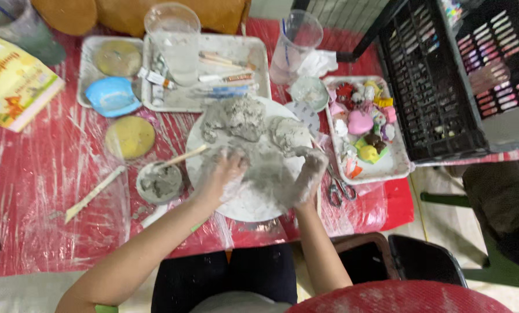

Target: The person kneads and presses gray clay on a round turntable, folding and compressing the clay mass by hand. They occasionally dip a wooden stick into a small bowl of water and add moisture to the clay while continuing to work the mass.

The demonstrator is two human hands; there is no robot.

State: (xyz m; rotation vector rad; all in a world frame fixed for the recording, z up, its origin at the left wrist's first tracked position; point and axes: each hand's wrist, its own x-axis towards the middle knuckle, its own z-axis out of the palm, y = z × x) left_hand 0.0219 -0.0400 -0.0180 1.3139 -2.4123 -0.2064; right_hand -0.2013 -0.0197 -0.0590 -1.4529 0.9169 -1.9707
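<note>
Beside the clay-smeared hands (265, 174), scissors (339, 188) crowd the plate (253, 203).

a craft workshop: plastic-covered red table (33, 174), trays of paint tubes (155, 78), clay-smeared plate (253, 203).

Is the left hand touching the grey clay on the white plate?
Touching. The head view shows the left hand pressed into the grey clay on the white plate, fingers coated in it.
</note>
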